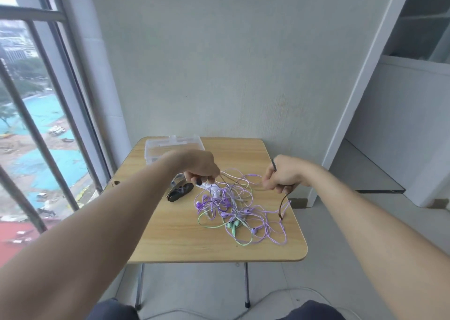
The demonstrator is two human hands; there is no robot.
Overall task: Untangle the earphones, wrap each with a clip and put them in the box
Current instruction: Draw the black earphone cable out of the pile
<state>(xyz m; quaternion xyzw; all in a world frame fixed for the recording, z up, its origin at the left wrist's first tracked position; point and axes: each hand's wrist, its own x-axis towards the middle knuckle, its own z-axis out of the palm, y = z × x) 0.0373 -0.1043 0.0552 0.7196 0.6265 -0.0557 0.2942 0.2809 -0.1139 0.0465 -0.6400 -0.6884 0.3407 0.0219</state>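
**Several thin cords in one knot, both hands already pulling**

Many earphones (229, 205) lie in one heap on the wooden table (170, 234), a little right of its middle. Most cords are purple, one is green, and one or two look white. The green earbuds (233, 225) rest near the front of the heap.

The left hand (202, 168) has its fingers curled around a few cords at the far left of the heap and lifts them a little. The right hand (280, 176) is closed around a dark cord (282, 204), which hangs from the fist down to the table at the right side of the heap. One short end of it stands out above the fist.

I judge that these cords are very light, soft and quite smooth, so they slide through the fingers easily and also catch in each other. The wire is thin where it joins the earbuds, so a hard pull there could damage it. It seems better to hold a cord near a plug or an earbud and to draw that end slowly through the loops.

The clear plastic box (155, 149) stands at the far left of the table, partly behind the left forearm. A dark oval thing (180, 191), perhaps the clips, lies just left of the heap; I cannot tell for sure.
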